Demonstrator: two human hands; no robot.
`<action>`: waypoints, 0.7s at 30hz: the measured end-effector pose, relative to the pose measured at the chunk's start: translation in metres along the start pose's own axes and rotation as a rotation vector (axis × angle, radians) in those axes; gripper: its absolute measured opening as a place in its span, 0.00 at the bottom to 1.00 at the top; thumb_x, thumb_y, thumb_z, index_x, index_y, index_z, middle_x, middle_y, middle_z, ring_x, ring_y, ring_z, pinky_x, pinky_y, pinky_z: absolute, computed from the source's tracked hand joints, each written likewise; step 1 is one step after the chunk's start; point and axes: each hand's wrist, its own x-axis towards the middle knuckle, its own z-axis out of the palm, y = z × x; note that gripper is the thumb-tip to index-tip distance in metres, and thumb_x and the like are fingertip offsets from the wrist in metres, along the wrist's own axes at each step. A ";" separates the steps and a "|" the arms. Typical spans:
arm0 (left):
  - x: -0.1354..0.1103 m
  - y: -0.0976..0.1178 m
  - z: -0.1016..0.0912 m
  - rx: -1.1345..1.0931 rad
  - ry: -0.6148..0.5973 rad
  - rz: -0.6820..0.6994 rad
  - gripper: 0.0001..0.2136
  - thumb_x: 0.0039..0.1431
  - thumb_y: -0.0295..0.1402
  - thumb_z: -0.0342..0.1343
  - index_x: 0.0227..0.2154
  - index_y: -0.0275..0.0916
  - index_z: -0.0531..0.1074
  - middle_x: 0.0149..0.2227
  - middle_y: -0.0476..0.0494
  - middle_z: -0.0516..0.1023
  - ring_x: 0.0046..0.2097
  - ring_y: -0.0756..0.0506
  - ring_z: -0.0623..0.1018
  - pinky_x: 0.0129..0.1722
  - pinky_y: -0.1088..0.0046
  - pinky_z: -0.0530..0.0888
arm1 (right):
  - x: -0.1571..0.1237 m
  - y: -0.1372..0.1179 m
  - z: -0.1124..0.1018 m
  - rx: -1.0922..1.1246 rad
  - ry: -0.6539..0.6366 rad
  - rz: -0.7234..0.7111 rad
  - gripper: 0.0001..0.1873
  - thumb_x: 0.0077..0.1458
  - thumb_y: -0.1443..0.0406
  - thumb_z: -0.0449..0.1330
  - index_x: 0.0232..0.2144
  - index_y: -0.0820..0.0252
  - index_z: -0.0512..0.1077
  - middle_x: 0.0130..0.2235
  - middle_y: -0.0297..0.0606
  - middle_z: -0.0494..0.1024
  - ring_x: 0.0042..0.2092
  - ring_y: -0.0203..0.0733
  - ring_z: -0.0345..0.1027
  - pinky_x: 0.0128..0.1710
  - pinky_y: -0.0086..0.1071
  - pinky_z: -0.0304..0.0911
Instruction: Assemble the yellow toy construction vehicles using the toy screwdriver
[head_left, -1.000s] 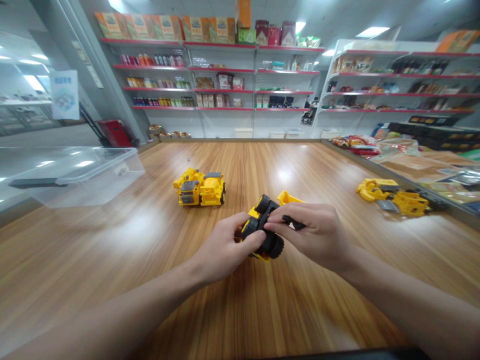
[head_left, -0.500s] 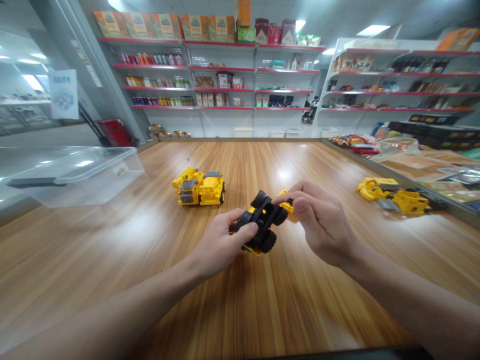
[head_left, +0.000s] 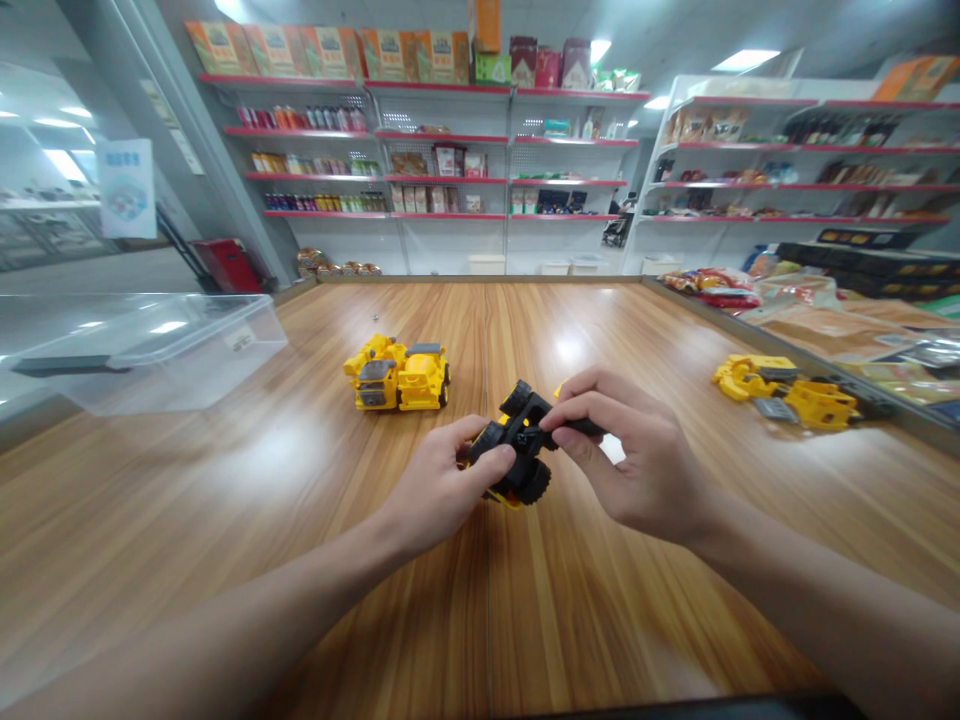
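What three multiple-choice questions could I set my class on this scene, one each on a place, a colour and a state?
1. Where is the clear plastic box?
A) At the left edge of the wooden table
B) On a top shelf
C) On the floor

2. What colour are the shelf edges?
A) Blue
B) Red
C) Green

3. What state is the black-wheeled toy vehicle in?
A) Lying untouched
B) Inside the box
C) Held in both hands

Answers:
1. A: the box stands at the table's left edge.
2. B: red strips run along the shelves.
3. C: the left hand and right hand both grip it.
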 end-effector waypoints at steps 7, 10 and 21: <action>0.000 0.001 0.002 0.058 -0.015 0.013 0.13 0.61 0.40 0.53 0.36 0.34 0.73 0.32 0.48 0.71 0.34 0.49 0.69 0.33 0.72 0.65 | -0.001 0.001 0.004 -0.005 -0.016 0.002 0.09 0.55 0.73 0.62 0.41 0.63 0.72 0.40 0.38 0.76 0.39 0.34 0.70 0.38 0.28 0.67; 0.001 0.001 0.001 0.046 -0.018 0.013 0.13 0.61 0.40 0.53 0.35 0.33 0.73 0.32 0.48 0.71 0.34 0.49 0.69 0.33 0.72 0.65 | -0.002 0.001 0.005 -0.006 0.011 -0.006 0.10 0.55 0.72 0.62 0.42 0.63 0.72 0.41 0.38 0.77 0.39 0.34 0.71 0.37 0.27 0.68; 0.001 0.000 0.001 0.000 -0.005 0.012 0.12 0.60 0.39 0.54 0.32 0.33 0.72 0.29 0.49 0.69 0.31 0.50 0.68 0.30 0.74 0.64 | -0.003 0.001 0.005 0.016 -0.025 0.001 0.20 0.59 0.71 0.60 0.54 0.61 0.69 0.46 0.41 0.77 0.46 0.39 0.72 0.47 0.33 0.70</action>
